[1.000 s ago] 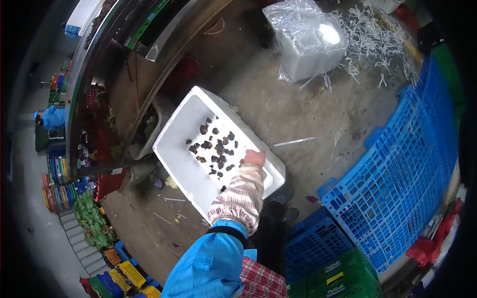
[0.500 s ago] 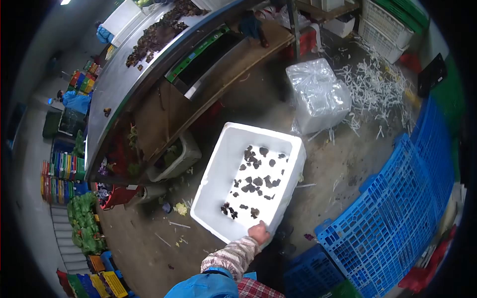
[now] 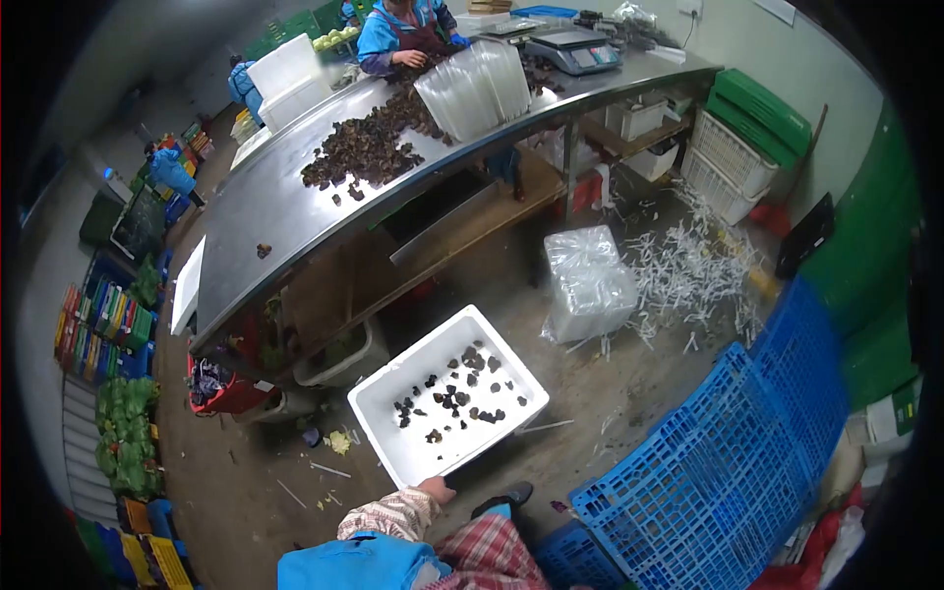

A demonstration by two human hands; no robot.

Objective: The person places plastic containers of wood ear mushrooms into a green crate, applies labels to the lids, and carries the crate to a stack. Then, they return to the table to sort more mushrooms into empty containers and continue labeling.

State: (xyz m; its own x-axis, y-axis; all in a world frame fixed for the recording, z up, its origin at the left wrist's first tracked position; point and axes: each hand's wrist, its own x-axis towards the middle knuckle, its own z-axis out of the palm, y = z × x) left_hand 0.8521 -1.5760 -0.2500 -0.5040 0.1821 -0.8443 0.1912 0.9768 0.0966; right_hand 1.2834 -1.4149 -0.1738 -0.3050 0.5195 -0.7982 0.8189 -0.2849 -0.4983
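Observation:
My left hand (image 3: 436, 489) grips the near rim of a white foam box (image 3: 369, 411), its fingers curled over the edge. The box stands tilted and open on the floor. Scattered over its white bottom are several small dark, crinkled pieces that look like black fungus (image 3: 450, 397). My left arm wears a patterned sleeve (image 3: 391, 515) below a blue garment. Red plaid cloth (image 3: 489, 553) and a dark shoe (image 3: 516, 495) show beside it. My right hand is out of view.
A metal table (image 3: 251, 211) carries heaped dark fungus (image 3: 364, 152), clear plastic trays (image 3: 477, 88) and a scale (image 3: 575, 51); a person in blue (image 3: 379, 39) works behind it. Blue plastic pallets (image 3: 688, 462) lean at right. A plastic-wrapped package (image 3: 590, 285) and white shredded strips (image 3: 688, 275) lie on the floor.
My view has lifted, bringing the table top and the person behind it into sight. The foam box and my left hand appear lower and further left, the hand still on the rim.

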